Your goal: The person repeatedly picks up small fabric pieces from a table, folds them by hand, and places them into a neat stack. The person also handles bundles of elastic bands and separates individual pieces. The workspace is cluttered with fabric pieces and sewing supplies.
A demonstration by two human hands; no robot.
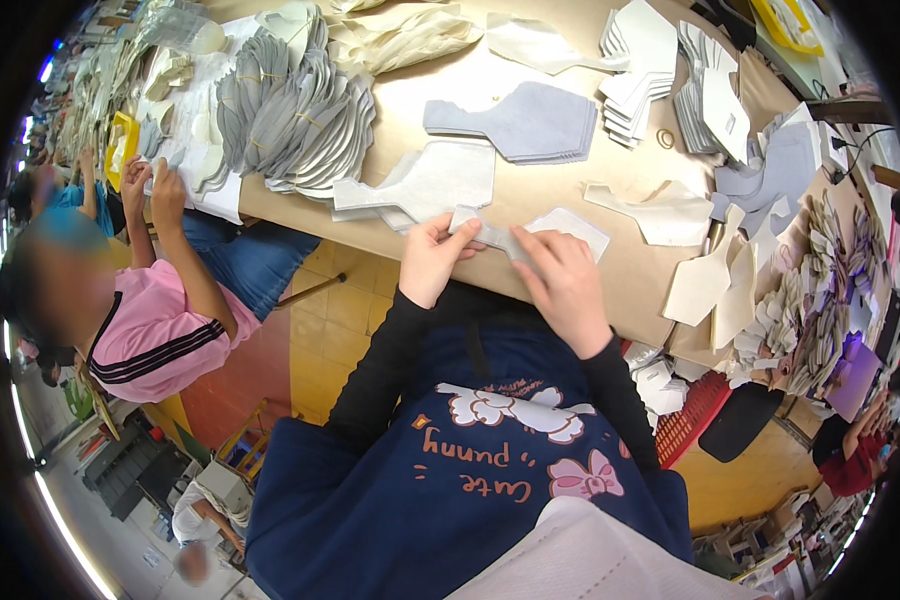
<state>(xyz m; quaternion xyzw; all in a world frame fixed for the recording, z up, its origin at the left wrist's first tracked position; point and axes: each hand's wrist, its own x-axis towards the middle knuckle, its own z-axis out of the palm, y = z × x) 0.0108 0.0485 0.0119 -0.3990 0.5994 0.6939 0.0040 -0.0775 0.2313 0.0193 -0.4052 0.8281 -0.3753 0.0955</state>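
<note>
head view: we sit at a tan counter (530, 205), both hands pinching one white cut fabric piece (530, 232) at its near edge. our left hand (432, 258) grips its left end, our right hand (568, 283) presses and holds its narrow middle. we judge we are lining up or folding this piece; the next move needs thumbs kept steady on the edge. a grey stack (530, 125) and a fan of grey pieces (300, 110) lie beyond, well apart; a co-worker's hands (155, 190) work at far left.
</note>
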